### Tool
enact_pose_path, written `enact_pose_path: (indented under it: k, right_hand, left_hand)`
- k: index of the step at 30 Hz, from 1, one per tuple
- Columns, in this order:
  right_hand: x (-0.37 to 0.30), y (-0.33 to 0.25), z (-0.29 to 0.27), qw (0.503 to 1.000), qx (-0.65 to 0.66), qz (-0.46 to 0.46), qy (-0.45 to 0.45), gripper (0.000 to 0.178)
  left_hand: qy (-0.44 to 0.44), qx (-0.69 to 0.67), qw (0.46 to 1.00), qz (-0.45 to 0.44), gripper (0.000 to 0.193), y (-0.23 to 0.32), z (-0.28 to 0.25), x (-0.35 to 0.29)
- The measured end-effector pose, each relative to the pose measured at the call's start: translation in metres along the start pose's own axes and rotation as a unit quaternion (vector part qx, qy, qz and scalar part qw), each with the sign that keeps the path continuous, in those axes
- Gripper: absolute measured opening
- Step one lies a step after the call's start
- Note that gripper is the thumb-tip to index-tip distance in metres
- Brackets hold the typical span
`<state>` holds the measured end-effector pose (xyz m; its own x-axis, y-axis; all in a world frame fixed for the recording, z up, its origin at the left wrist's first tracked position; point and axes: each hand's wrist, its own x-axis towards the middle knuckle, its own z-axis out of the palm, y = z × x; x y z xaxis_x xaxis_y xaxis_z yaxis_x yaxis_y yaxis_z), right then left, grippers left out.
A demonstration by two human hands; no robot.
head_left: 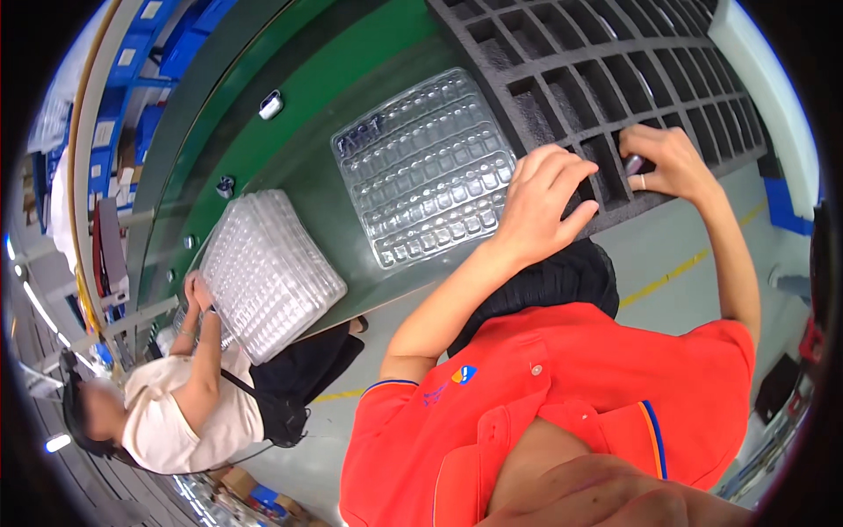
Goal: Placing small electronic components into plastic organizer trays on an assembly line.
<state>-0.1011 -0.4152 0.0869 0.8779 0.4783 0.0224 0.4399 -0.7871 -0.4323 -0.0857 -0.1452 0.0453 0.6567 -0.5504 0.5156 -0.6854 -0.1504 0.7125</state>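
Observation:
A dark grey foam tray (pixel 600 127) with many rectangular compartments lies at the right of the bench. Over one of its near compartments my right hand (pixel 669 165) pinches a small dark glossy piece (pixel 634 164), whose kind I cannot make out. Beside it, at the tray's near left edge, my left hand (pixel 546 204) is open, thumb apart from the curved fingers, with nothing visible in it. Left of that hand a clear plastic blister tray (pixel 421 167) lies flat. Several small dark pieces (pixel 360 133) sit in its far left pockets; the other pockets look bare.
Left on the green bench (pixel 320 211) stands a stack of clear blister trays (pixel 272 272). A co-worker (pixel 189 386) stands at its far side, hands at the stack's edge. A small white-and-dark object (pixel 271 105) lies behind. Blue bins (pixel 189 39) line a rack at upper left.

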Motion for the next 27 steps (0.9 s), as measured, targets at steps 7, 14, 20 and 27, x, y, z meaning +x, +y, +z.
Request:
enact_pose_path:
  k: [7, 14, 20, 27]
  right_hand:
    - [-0.001, 0.0, 0.012, 0.988, -0.106, -0.096, 0.054, 0.039]
    - [0.002, 0.012, 0.029, 0.953, 0.206, 0.141, 0.17, 0.012]
    - [0.055, -0.066, 0.027, 0.876, 0.391, 0.088, 0.269, 0.009]
    - [0.096, -0.085, 0.028, 0.829, 0.486, 0.076, 0.266, 0.012]
  left_hand:
    - [0.03, 0.065, 0.997, -0.018, 0.03, -0.009, 0.008, -0.011]
    - [0.07, -0.021, 0.995, -0.073, 0.05, 0.003, 0.01, 0.01]
    - [0.098, -0.33, 0.902, -0.259, 0.043, 0.015, 0.014, 0.026]
    - [0.121, -0.251, 0.94, -0.198, 0.03, 0.012, -0.034, 0.003]
